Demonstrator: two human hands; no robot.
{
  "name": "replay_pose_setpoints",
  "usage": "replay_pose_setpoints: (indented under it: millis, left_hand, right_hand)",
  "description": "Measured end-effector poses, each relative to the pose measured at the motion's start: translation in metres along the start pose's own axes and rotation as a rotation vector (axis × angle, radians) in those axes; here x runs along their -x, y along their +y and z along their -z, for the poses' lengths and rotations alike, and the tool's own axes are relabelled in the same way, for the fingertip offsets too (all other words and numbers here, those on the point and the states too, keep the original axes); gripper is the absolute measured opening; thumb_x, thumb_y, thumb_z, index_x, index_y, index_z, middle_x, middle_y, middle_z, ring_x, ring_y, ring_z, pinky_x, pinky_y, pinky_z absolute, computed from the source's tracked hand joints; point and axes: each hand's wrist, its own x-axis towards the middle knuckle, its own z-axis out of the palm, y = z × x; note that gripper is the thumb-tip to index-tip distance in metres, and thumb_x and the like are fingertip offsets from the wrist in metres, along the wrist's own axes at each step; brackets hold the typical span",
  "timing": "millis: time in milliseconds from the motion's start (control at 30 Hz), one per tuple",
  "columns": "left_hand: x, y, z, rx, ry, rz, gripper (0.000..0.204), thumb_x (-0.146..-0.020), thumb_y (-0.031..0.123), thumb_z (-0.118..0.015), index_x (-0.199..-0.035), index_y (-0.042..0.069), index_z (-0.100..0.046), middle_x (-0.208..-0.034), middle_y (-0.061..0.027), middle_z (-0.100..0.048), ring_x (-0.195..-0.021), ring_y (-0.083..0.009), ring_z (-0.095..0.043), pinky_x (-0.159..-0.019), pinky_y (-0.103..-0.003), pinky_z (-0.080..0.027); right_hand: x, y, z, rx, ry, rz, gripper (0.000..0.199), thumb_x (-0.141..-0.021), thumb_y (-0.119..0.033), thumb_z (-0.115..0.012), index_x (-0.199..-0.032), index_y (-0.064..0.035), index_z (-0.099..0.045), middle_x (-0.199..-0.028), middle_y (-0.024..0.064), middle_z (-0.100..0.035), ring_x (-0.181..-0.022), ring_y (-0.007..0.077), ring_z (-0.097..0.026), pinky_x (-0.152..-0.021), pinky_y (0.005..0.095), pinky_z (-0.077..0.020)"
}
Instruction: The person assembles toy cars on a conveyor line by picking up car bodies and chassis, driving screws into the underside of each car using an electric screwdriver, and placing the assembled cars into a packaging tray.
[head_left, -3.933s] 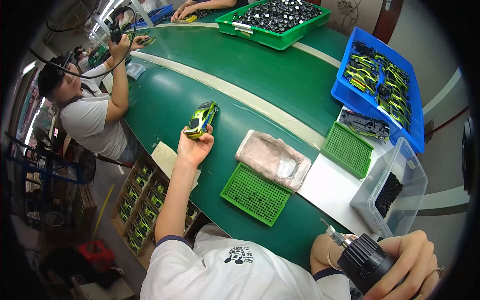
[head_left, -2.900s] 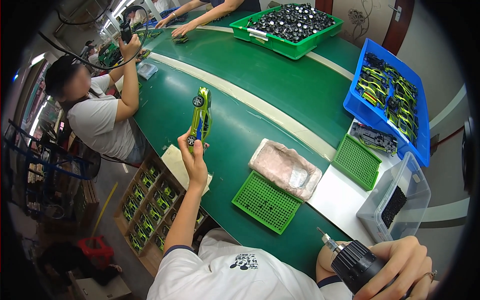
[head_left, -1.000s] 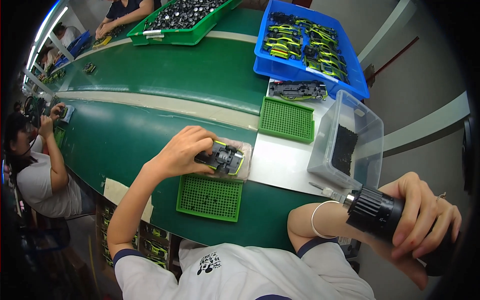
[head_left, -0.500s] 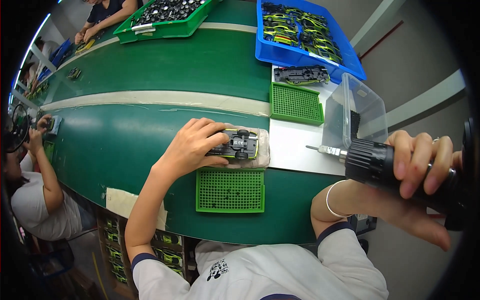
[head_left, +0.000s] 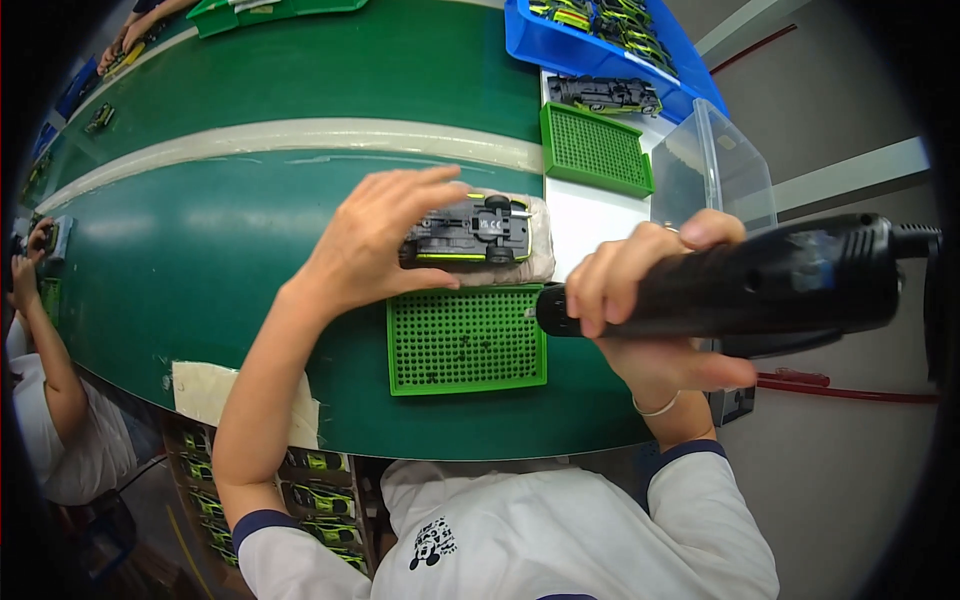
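Green conveyor table [head_left: 250, 240]: one. Green perforated plastic trays: two, one [head_left: 466, 340] at 6 o'clock of car, one [head_left: 596, 150] at 1 o'clock. Black cylindrical electric screwdriver [head_left: 740, 285]: one, right hand [head_left: 650, 310] wrapped tight round barrel, tip just right of car, at its 4 o'clock. Upturned black-and-green toy car [head_left: 468, 230]: one, on pinkish cloth pad [head_left: 530, 255], long axis 9-to-3. Left hand [head_left: 375, 245] nearer, fingers spread, pinching car's left end.

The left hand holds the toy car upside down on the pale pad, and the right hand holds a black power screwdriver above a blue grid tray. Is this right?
Not quite: the grid tray under the screwdriver is green, not blue, as the head view shows. The left hand does hold the toy car upside down on the pale pad, and the right hand holds the screwdriver.
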Motion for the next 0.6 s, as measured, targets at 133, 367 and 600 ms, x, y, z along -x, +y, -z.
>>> replay_pose_setpoints:
  millis: [133, 367, 600]
  left_hand:
    - [0.008, -0.017, 0.001, 0.423, -0.077, 0.238, 0.099, -0.046, 0.029, -0.081, -0.128, 0.007, -0.031, -0.117, -0.0114, -0.048, -0.109, -0.0229, -0.045, -0.095, -0.036, -0.033]
    - [0.012, -0.023, 0.005, 0.672, -0.185, 0.409, 0.102, -0.043, 0.029, -0.082, -0.129, 0.01, -0.03, -0.118, -0.0111, -0.046, -0.112, -0.0232, -0.043, -0.097, -0.036, -0.031]
    - [0.017, -0.036, 0.008, 0.699, -0.236, 0.382, 0.096, -0.044, 0.025, -0.081, -0.126, 0.004, -0.035, -0.12, -0.0099, -0.045, -0.114, -0.0209, -0.04, -0.1, -0.033, -0.028]
  right_hand:
    - [0.006, 0.015, 0.005, 0.073, -0.152, -0.128, 0.08, -0.056, -0.073, -0.048, -0.105, -0.0124, -0.029, -0.059, 0.0061, -0.045, -0.047, 0.0169, -0.048, -0.048, 0.029, -0.0432]
    - [0.009, 0.017, 0.004, 0.059, -0.174, -0.14, 0.079, -0.055, -0.071, -0.051, -0.103, -0.0122, -0.029, -0.059, 0.0059, -0.046, -0.047, 0.0173, -0.049, -0.048, 0.0289, -0.0436]
    - [0.006, 0.017, 0.0, 0.045, -0.191, -0.117, 0.077, -0.054, -0.068, -0.054, -0.101, -0.0121, -0.03, -0.059, 0.0057, -0.047, -0.047, 0.0177, -0.05, -0.047, 0.0289, -0.044]
